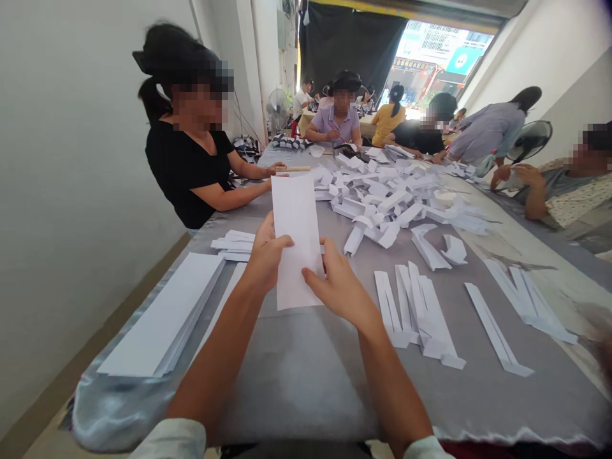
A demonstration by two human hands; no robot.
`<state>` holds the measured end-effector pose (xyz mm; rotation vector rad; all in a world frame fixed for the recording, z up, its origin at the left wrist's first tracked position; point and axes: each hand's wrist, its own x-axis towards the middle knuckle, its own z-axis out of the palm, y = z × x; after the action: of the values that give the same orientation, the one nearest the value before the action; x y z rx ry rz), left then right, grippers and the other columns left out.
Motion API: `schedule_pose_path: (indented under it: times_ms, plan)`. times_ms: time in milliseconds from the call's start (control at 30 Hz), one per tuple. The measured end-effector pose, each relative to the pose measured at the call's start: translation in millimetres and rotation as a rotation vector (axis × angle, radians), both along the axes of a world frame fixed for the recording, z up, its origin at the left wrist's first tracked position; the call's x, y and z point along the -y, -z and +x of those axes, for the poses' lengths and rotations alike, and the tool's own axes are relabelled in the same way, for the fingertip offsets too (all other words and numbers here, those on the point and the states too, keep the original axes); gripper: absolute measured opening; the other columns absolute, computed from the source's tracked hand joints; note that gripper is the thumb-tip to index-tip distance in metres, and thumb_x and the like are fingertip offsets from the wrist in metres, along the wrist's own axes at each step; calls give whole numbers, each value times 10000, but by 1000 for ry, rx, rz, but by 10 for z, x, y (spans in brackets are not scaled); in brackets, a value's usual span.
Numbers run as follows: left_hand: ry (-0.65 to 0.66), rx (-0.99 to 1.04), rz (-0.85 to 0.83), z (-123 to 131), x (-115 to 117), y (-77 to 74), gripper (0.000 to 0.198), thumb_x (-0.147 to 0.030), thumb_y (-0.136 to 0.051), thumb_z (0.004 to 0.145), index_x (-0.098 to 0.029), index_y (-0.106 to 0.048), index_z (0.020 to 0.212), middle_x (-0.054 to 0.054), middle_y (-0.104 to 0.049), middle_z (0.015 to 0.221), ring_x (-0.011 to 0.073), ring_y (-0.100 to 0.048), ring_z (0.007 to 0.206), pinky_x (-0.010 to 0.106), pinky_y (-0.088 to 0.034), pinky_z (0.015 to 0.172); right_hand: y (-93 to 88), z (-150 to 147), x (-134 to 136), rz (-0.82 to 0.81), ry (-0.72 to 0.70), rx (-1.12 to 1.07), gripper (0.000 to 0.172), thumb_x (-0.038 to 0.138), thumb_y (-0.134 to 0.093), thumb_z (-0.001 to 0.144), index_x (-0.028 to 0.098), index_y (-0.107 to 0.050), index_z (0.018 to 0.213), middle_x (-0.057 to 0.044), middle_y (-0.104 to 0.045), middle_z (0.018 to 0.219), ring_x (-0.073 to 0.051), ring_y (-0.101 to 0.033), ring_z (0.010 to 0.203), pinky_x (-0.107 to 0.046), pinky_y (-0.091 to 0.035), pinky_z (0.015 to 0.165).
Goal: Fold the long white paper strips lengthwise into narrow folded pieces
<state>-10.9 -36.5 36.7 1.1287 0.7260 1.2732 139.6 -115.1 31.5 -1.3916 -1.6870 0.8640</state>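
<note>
A long white paper strip [297, 229] is held up above the table in front of me. My left hand [268, 252] grips its left edge, thumb on the near face and fingers behind. On the right edge my right hand [337, 280] pinches the same paper, its thumb lying across the lower part. A crease line seems to run along the strip's right side. Below my left arm lies a stack of flat white paper sheets [162, 312]. Several folded paper strips [421, 312] rest on the table to the right of my right hand.
The grey cloth-covered table [296, 370] carries a large heap of folded white paper pieces [382, 191] beyond my hands. More strips [234, 244] lie at the left. A person in black [191, 159] stands at the left edge; others sit around the far and right sides.
</note>
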Motion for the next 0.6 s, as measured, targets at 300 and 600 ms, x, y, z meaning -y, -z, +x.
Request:
schedule_pose_path:
  times_ms: [300,600]
  plan:
    - [3,-31,-23,36,37,55,712,-186,-670,737,-267,-534,1431,66,-753,1285,298,-748,1076,432,-612,910,-23,-198,0,-29,48,7,681,462,-789,913,234,-415,1434,-143,-694,1330,-346,-719,1106,-428,-580,775]
    - [215,150,-77,-92,39,-122,601,-539,-559,959,-169,-629,1427,136,-776,1234,381,-730,1168,512,-599,1003,25,-243,-33,32,121,139,840,623,-866,818,234,-485,1457,-139,-689,1363,-377,-679,1202,-473,-564,860]
